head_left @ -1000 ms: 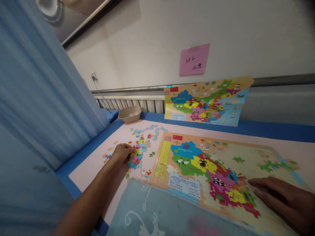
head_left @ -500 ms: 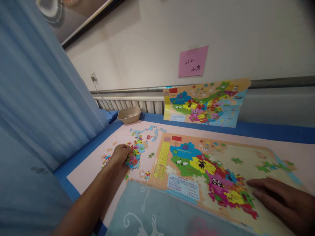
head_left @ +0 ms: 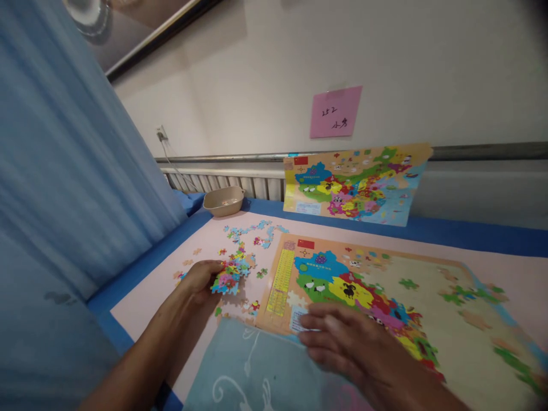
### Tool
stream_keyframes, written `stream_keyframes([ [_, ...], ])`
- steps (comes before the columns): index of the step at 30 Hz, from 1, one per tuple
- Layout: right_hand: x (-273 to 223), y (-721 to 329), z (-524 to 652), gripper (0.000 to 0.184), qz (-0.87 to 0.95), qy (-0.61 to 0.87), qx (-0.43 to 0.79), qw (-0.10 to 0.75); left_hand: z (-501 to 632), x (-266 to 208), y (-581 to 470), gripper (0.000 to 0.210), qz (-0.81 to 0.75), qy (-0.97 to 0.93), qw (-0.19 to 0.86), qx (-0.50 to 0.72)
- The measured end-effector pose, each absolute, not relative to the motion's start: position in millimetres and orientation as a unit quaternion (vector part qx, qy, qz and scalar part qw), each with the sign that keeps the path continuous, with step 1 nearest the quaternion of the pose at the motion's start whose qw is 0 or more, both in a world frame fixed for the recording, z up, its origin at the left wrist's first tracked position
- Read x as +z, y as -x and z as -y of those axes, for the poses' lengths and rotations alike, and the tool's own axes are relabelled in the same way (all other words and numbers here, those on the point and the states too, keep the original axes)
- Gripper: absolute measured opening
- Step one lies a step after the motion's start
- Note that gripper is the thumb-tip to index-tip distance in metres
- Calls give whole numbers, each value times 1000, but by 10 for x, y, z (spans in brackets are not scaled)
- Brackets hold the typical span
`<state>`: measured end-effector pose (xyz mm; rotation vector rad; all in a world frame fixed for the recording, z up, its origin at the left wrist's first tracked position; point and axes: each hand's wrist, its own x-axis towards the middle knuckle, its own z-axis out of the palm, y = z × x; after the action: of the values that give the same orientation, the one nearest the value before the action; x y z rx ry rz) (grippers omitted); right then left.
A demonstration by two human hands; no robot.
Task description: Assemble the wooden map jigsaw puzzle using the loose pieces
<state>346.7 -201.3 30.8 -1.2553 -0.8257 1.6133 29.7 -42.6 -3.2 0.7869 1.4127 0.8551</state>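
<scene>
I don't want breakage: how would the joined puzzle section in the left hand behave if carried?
The joined puzzle section is probably light: the left hand holds it by one edge. It may bend or split, given its jagged, interlocking border. Flat and thin-looking, it seems unlikely to roll.

Passage: gap between left hand [head_left: 200,279] and right hand [head_left: 353,337], narrowed by the joined jigsaw section [head_left: 228,281] gripped in the left; air above the pale right part of the map puzzle [head_left: 321,267]. Obstructions: right hand, across the puzzle's near edge; blue curtain [head_left: 64,171], far left; beige basin [head_left: 226,209] and upright printed map sheet [head_left: 342,191], at back.
</scene>
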Motion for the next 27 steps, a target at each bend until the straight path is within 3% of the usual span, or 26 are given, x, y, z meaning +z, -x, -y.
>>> stream_keyframes([
  [6,185,-2417,1712,68,206,381,787,440,575,28,-194,20,-562,-338,659,368],
  [15,55,-1858,1284,39,110,362,790,482,576,155,-35,17,-549,-347,655,385],
  [20,79,-1749,1112,32,72,361,790,490,626,210,-9,9,-541,-341,655,402],
  [27,40,-1539,927,29,36,371,769,520,785,251,-3,20,-536,-319,658,422],
])
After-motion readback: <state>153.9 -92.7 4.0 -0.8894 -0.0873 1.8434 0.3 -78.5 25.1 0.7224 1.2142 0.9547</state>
